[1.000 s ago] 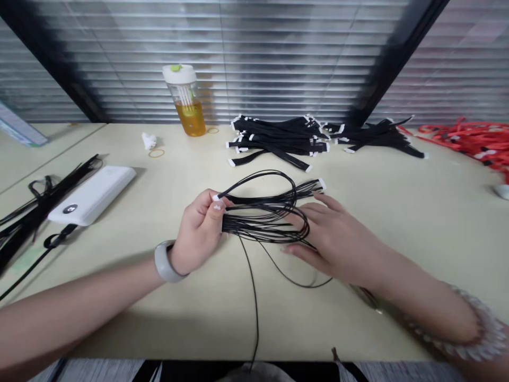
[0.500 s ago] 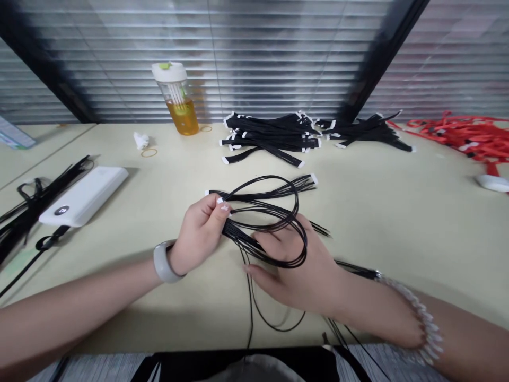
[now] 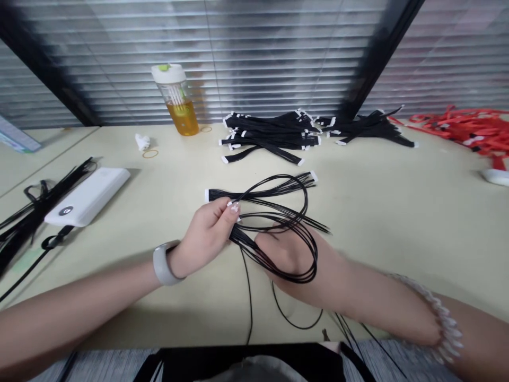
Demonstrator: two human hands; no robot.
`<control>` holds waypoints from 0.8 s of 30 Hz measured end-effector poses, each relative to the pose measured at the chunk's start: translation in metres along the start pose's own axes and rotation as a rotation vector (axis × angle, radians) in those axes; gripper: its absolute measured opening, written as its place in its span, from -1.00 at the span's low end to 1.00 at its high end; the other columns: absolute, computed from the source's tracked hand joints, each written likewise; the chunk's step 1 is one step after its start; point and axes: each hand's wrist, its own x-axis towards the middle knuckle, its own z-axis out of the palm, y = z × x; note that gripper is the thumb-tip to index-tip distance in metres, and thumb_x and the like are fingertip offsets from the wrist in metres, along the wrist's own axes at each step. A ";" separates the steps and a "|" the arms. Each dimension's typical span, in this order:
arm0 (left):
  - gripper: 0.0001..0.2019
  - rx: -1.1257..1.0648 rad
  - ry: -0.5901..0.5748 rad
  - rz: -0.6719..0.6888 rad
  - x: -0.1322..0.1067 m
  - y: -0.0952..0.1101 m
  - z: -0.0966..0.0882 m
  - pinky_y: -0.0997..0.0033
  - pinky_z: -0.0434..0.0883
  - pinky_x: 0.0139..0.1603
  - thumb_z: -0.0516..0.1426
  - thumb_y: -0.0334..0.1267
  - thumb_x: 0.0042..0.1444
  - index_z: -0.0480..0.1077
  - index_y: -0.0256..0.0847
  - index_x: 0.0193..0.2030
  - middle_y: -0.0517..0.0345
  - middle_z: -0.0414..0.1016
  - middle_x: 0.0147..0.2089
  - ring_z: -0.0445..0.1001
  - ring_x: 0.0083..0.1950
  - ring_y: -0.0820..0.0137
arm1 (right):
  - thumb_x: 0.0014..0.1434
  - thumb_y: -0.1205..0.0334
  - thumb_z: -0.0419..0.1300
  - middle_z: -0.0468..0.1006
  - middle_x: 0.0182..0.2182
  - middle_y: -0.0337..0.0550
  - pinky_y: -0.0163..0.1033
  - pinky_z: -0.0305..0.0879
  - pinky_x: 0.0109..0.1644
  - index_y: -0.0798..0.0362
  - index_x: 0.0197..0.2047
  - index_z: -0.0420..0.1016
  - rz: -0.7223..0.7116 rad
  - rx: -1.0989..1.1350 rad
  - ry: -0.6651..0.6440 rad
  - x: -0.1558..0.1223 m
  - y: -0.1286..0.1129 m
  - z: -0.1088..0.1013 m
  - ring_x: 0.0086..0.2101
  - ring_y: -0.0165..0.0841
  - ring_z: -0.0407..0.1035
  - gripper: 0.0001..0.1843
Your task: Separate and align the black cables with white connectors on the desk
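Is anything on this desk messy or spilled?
Nothing is spilled; the drink bottle stands upright with its lid on. The one untidy thing is a small crumpled white scrap lying beside a loose rubber band, left of the bottle. The black cable bundles lie in a rough heap.

**Bare forearms, a pale band and a beaded bracelet**

Both arms are bare from the lower edge of the view up to the hands, with no sleeve showing. The left hand has long nails painted light, with white tips visible on the fingertips. Just behind it, at the wrist, sits a smooth, wide, pale grey band, plain and without markings. The right hand shows no rings or nail detail from this angle. Well behind it, on the forearm, lies a bracelet of small, glossy, whitish beads strung closely in a chunky row.
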 end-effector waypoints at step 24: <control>-0.49 0.314 -0.007 -0.217 0.032 -0.017 -0.033 0.46 0.15 -0.53 -0.12 0.13 0.20 0.26 -0.24 -0.55 0.18 0.24 -0.64 0.20 -0.59 0.45 | 0.18 0.12 0.12 0.53 -0.32 -0.21 -0.29 0.25 -0.32 -0.03 -0.24 0.47 0.367 0.091 -0.064 -0.020 0.053 -0.083 -0.34 -0.42 0.37 -0.84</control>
